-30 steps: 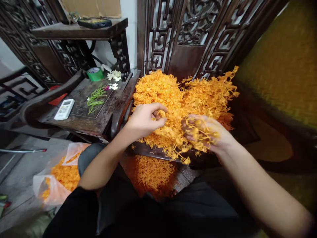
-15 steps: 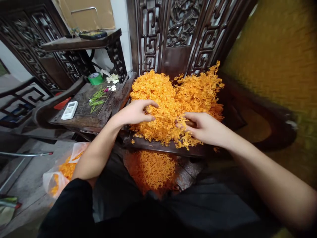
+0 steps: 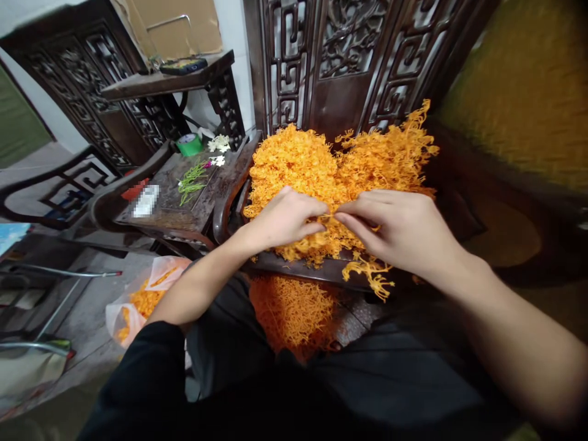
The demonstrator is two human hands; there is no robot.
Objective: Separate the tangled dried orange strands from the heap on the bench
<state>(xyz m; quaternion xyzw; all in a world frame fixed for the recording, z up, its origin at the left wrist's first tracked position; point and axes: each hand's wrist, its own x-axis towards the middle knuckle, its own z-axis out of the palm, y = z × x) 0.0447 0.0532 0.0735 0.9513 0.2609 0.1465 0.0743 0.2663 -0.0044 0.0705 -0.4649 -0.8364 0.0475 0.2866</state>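
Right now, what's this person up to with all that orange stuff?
Both bare hands meet fingertip to fingertip in front of a big orange heap on a dark wooden seat. The right hand holds some orange strands that hang below it. The left hand is at a thin orange bit between the fingertips; whether it grips it is too small to tell. More orange pieces lie lower down, between the person's legs.

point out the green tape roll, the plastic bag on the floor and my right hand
green tape roll (image 3: 190,147): head view, its green outer side
plastic bag (image 3: 164,271): head view, its upper part
right hand (image 3: 407,231): head view, back of the hand
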